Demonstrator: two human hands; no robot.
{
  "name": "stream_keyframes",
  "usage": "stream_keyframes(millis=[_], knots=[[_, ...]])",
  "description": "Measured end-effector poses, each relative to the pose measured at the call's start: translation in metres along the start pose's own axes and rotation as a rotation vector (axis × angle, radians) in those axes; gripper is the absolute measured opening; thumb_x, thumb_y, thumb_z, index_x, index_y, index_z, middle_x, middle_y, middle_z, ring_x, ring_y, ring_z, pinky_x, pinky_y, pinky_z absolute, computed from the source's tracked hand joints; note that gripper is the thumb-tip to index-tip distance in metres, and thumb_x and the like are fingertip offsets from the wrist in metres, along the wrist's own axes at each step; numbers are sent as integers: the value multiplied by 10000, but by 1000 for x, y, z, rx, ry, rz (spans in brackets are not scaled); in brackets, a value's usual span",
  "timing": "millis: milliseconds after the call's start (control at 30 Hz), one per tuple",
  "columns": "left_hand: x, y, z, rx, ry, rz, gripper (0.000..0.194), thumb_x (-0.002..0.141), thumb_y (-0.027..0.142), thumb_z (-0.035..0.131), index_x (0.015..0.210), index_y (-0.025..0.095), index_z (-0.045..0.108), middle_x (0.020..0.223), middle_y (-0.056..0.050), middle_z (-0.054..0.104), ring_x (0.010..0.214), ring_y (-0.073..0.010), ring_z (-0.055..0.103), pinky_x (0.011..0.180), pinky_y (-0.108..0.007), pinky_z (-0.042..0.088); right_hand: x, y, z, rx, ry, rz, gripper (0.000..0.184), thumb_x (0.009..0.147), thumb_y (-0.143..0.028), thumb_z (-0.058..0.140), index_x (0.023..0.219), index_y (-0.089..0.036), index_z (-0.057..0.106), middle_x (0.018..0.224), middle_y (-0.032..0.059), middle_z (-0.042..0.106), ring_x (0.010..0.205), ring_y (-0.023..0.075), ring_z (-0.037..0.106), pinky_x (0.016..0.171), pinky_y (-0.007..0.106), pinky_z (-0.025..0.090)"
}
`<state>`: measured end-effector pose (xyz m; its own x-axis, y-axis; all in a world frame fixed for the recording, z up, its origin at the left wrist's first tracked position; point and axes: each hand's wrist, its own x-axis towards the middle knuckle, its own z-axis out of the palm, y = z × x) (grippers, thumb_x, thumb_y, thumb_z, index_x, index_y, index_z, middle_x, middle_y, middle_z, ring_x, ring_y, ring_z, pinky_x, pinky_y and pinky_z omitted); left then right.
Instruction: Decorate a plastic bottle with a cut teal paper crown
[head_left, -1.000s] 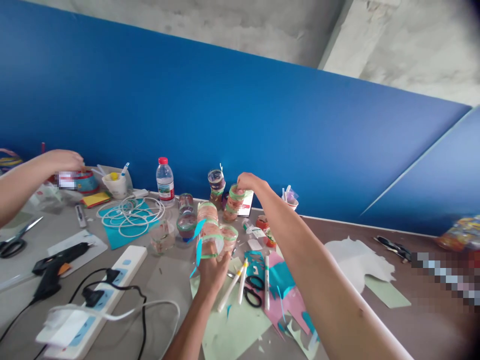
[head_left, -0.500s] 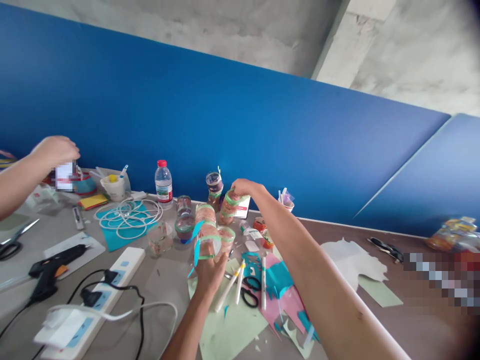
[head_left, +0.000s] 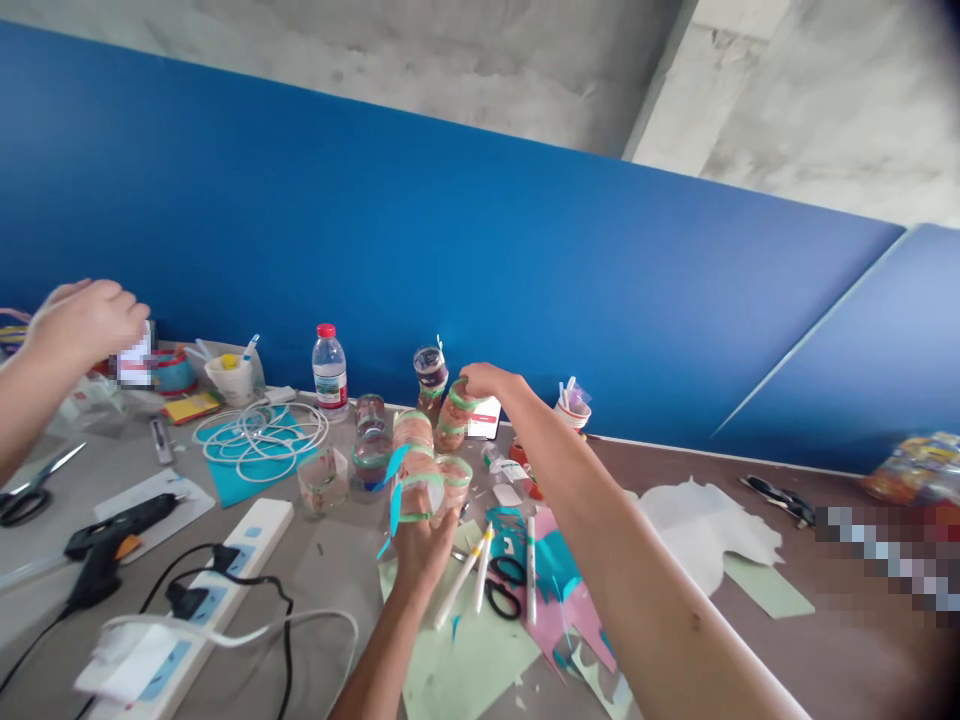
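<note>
My left hand (head_left: 424, 548) is wrapped round the lower part of a joined group of clear plastic cups (head_left: 414, 465) with green bands and blue paper strips, held above the table. Farther back, my right hand (head_left: 484, 380) grips the top of another clear cup piece with green bands (head_left: 452, 418), which leans slightly. Its fingertips are partly hidden behind the cup. Just behind stands a stacked cup piece (head_left: 430, 372) with a dark band. To the left of my left hand are a dark-banded cup piece (head_left: 371, 450) and a clear cup (head_left: 323, 482).
Another person's hand (head_left: 90, 320) is at the far left. Nearby lie a glue gun (head_left: 112, 545), a power strip (head_left: 202, 610), a coiled white cable (head_left: 259, 440) and a water bottle (head_left: 329, 375). Markers (head_left: 532, 570), scissors (head_left: 504, 588) and paper scraps (head_left: 472, 660) are in front.
The other person's hand at the far left has shifted left. My hands keep their holds on the cup pieces, and the view has moved slightly.
</note>
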<state>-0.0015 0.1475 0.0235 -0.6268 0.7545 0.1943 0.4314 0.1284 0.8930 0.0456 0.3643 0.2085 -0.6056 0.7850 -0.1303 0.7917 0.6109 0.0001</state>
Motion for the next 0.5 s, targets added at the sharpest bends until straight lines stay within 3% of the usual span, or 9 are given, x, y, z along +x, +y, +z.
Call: stream_keyframes(millis=[133, 267, 333, 433, 500], knots=[[1, -5, 2, -20, -15, 16, 528, 745, 354, 596, 1223, 132, 554, 1310, -178, 582, 1282, -336, 484, 1088, -477, 347, -3, 8, -17, 66, 80, -51, 612, 748, -286, 707, 1333, -216, 542, 1357, 130, 559, 1165, 324, 571, 904, 359, 474], [1, -11, 8, -50, 7, 44, 522, 737, 354, 616, 1212, 149, 553, 1291, -156, 595, 1266, -337, 496, 1073, -485, 368, -23, 2, -33, 122, 214, -143, 608, 815, -312, 617, 1395, -214, 463, 1438, 126, 470, 1257, 316, 484, 983, 379, 414], [1, -11, 9, -55, 13, 41, 522, 738, 342, 614, 1214, 138, 550, 1271, -162, 603, 1233, -345, 522, 1052, -498, 389, -45, -11, -30, 166, 244, -274, 521, 872, -317, 547, 1381, -244, 466, 1391, 72, 521, 1199, 239, 525, 980, 324, 410], [0, -3, 6, -63, 24, 57, 519, 744, 363, 606, 1210, 143, 548, 1252, -156, 612, 1203, -342, 542, 1029, -508, 415, -84, -37, -11, 197, 150, -682, 487, 814, -331, 639, 1279, -216, 550, 1253, 91, 597, 1091, 240, 561, 929, 354, 431], [-1, 4, 1, -78, 32, 135, 522, 730, 386, 626, 1201, 174, 554, 1237, -134, 621, 1218, -332, 526, 1036, -497, 412, -107, -55, 7, 110, 131, -777, 522, 768, -349, 697, 1252, -213, 556, 1230, 110, 587, 1093, 260, 541, 918, 386, 432]])
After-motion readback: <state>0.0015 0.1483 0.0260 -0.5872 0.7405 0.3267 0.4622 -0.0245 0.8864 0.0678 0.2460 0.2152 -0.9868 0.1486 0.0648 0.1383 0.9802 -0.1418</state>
